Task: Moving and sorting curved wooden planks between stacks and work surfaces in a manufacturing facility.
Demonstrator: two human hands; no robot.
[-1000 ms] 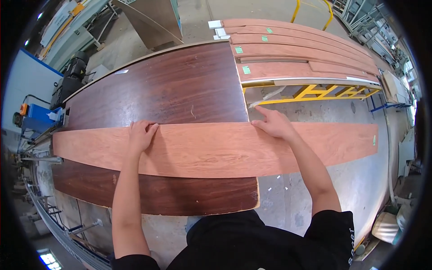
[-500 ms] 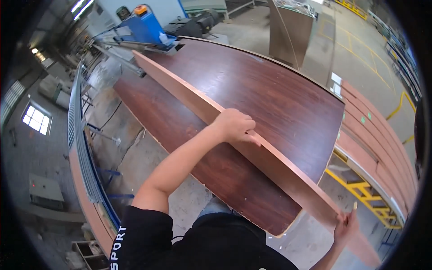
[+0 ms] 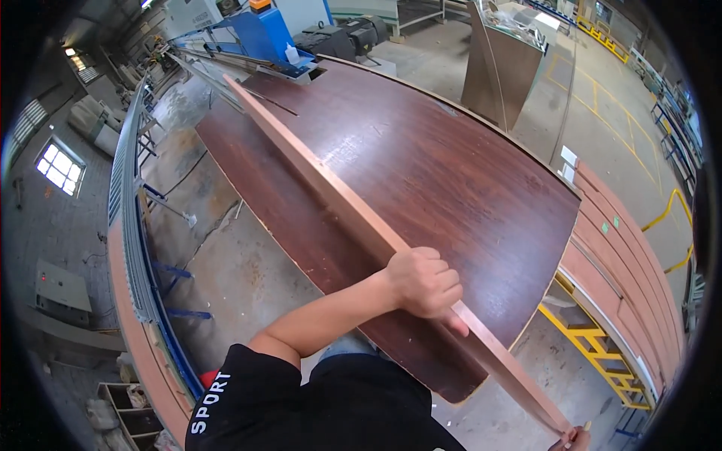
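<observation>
Left hand [image 3: 426,282] and right hand [image 3: 576,439] are clasped on the long board [image 3: 357,207], held edge-up over the worktop [image 3: 459,192] from upper left to lower right; probably stiff but unwieldy, it is best gripped at widely spaced points.

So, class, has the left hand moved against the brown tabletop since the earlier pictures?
Yes: the left hand has moved rightward, closer to the right end of the brown tabletop.
</observation>
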